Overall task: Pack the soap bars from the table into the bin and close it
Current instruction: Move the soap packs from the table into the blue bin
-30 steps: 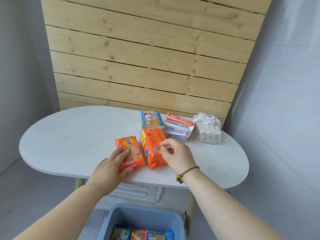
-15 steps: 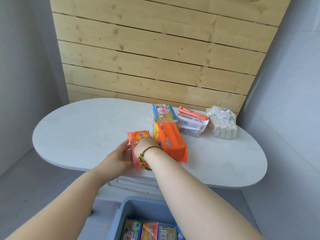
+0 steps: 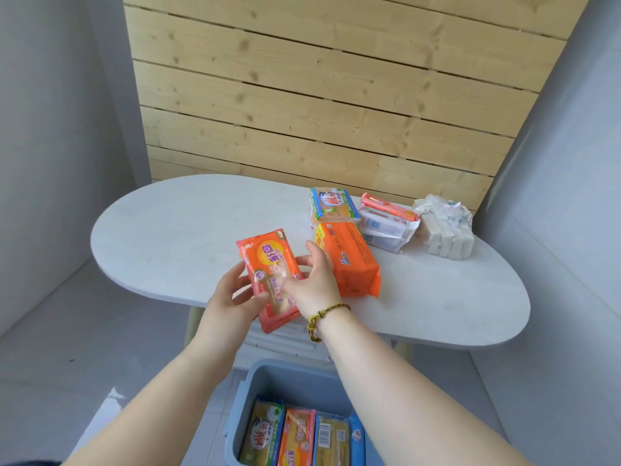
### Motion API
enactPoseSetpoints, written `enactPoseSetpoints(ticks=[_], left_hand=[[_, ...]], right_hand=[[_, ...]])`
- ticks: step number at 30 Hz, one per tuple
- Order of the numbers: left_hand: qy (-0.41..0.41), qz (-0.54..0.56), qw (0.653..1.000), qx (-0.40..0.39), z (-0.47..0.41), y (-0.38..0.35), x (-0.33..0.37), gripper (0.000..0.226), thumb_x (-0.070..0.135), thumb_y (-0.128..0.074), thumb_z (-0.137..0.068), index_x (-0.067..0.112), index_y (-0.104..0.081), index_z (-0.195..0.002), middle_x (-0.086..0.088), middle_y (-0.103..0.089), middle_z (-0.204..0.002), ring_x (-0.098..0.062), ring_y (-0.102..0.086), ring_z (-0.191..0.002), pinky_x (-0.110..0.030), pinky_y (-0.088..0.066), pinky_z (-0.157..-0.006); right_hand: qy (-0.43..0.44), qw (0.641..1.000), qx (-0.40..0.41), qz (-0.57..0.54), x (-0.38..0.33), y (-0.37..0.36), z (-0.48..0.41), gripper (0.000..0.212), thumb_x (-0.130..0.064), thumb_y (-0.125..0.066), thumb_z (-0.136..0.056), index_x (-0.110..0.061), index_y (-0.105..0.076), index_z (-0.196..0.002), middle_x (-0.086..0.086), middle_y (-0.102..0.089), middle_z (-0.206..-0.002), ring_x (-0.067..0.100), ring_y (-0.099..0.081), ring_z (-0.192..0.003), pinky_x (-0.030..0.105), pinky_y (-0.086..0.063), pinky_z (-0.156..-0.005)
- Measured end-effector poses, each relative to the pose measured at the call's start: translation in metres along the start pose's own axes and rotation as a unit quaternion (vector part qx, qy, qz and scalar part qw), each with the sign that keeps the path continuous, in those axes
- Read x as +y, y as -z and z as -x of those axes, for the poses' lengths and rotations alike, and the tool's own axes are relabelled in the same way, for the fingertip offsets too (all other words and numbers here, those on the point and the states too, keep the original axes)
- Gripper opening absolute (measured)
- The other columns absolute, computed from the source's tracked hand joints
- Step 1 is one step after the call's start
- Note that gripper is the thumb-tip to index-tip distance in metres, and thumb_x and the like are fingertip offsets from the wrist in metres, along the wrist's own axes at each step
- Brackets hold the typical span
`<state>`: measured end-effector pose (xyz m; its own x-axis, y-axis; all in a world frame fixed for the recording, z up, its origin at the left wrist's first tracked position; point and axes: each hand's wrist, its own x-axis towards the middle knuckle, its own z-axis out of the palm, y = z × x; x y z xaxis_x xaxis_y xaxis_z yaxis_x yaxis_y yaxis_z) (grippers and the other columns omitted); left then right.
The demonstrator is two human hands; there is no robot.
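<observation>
Both hands are holding one red-orange soap pack above the near edge of the white oval bench. The left hand is gripping its left long side, thumb lying on the front face, fingers wrapping behind. The right hand is pressing on its right side, fingers spreading over the wrapper; a braided bracelet is sitting on that wrist. The pack is tilting, top end pointing away from the person, lower end hanging past the bench rim.

Remaining on the bench: an orange pack lying flat just beside the right hand; a blue-and-green pack lying behind it, touching it; a white pack with a red strip lying to the right of those; a clear-wrapped bundle of pale bars standing furthest right, near the far edge.

The blue bin is standing open on the floor below the bench edge, between the forearms. Four packs are standing on edge side by side inside it. A white slatted part is showing under the bench; what it is cannot be told
</observation>
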<state>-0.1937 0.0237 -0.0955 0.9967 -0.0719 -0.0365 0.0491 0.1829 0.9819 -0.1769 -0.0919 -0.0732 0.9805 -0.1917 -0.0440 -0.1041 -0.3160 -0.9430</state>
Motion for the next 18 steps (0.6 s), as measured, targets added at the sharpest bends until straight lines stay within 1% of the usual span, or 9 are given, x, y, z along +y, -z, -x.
enactPoseSetpoints(ticks=[2,3,5,6,8,10,13,15,18], left_hand=[[-0.004,-0.026,1.000,0.013,0.014,0.007,-0.007,0.047,-0.002,-0.054,-0.084,0.031,-0.047,-0.116,0.007,-0.059,-0.099,-0.015,-0.061,-0.094,-0.026,-0.048,-0.069],[-0.003,-0.034,0.999,0.010,0.020,0.009,-0.011,0.047,-0.003,-0.056,-0.083,0.027,-0.048,-0.119,0.003,-0.060,-0.097,-0.018,-0.061,-0.093,-0.028,-0.050,-0.071],[0.004,-0.047,0.999,-0.011,0.035,0.014,-0.019,0.045,-0.002,-0.061,-0.079,0.023,-0.052,-0.116,-0.002,-0.059,-0.094,-0.023,-0.062,-0.093,-0.031,-0.051,-0.074],[0.006,-0.054,0.998,-0.021,0.041,0.015,-0.022,0.044,-0.001,-0.063,-0.078,0.024,-0.053,-0.112,-0.002,-0.059,-0.092,-0.021,-0.063,-0.091,-0.030,-0.051,-0.073],[0.011,-0.065,0.997,-0.032,0.050,0.016,-0.032,0.042,-0.005,-0.060,-0.080,0.028,-0.055,-0.105,0.000,-0.061,-0.091,-0.017,-0.063,-0.089,-0.024,-0.050,-0.073],[0.035,-0.083,0.995,-0.038,0.054,0.019,-0.044,0.039,-0.005,-0.056,-0.082,0.029,-0.055,-0.101,0.005,-0.064,-0.094,-0.014,-0.061,-0.093,-0.022,-0.047,-0.075],[0.093,-0.147,0.983,-0.060,0.049,0.029,-0.065,0.032,-0.002,-0.052,-0.086,0.024,-0.057,-0.103,0.009,-0.064,-0.100,-0.014,-0.057,-0.102,-0.019,-0.042,-0.079],[0.137,-0.212,0.966,-0.050,0.043,0.039,-0.086,0.032,0.002,-0.051,-0.088,0.019,-0.055,-0.115,-0.001,-0.061,-0.115,-0.016,-0.052,-0.108,-0.023,-0.040,-0.088],[0.196,-0.325,0.925,-0.023,0.032,0.049,-0.121,0.046,0.012,-0.051,-0.089,0.010,-0.039,-0.134,-0.013,-0.044,-0.138,-0.026,-0.042,-0.126,-0.036,-0.034,-0.103]], right_hand=[[-0.005,0.999,-0.045,-0.017,0.006,0.003,0.015,0.073,-0.001,-0.062,-0.081,-0.010,-0.024,-0.143,0.006,-0.047,-0.129,0.010,-0.051,-0.097,0.025,-0.047,-0.083],[0.002,0.998,-0.066,-0.018,0.009,0.006,0.021,0.069,0.000,-0.063,-0.081,-0.006,-0.030,-0.140,0.009,-0.050,-0.130,0.010,-0.052,-0.097,0.024,-0.047,-0.084],[0.034,0.994,-0.100,-0.009,0.016,0.013,0.033,0.053,0.005,-0.065,-0.078,0.000,-0.047,-0.129,0.012,-0.060,-0.115,0.008,-0.056,-0.088,0.011,-0.048,-0.077],[0.045,0.993,-0.111,0.000,0.020,0.017,0.038,0.049,0.006,-0.066,-0.077,-0.001,-0.052,-0.123,0.006,-0.062,-0.105,0.004,-0.056,-0.082,0.005,-0.047,-0.071],[0.053,0.991,-0.118,0.032,0.031,0.021,0.050,0.048,0.006,-0.066,-0.075,-0.007,-0.054,-0.120,-0.011,-0.057,-0.094,0.000,-0.053,-0.083,0.000,-0.044,-0.070],[0.055,0.989,-0.120,0.073,0.048,0.022,0.060,0.048,0.003,-0.066,-0.076,-0.013,-0.052,-0.119,-0.020,-0.052,-0.091,0.000,-0.051,-0.090,0.003,-0.042,-0.077],[0.043,0.984,-0.117,0.129,0.075,0.026,0.067,0.049,-0.004,-0.065,-0.079,-0.019,-0.051,-0.123,-0.016,-0.052,-0.101,0.001,-0.050,-0.098,0.007,-0.041,-0.081],[0.029,0.974,-0.130,0.185,0.095,0.027,0.067,0.049,-0.010,-0.063,-0.083,-0.023,-0.048,-0.128,-0.012,-0.052,-0.112,0.003,-0.051,-0.104,0.007,-0.042,-0.078],[0.010,0.952,-0.137,0.272,0.130,0.021,0.061,0.046,-0.011,-0.055,-0.088,-0.023,-0.045,-0.130,-0.002,-0.052,-0.128,0.013,-0.050,-0.116,0.019,-0.043,-0.089]])
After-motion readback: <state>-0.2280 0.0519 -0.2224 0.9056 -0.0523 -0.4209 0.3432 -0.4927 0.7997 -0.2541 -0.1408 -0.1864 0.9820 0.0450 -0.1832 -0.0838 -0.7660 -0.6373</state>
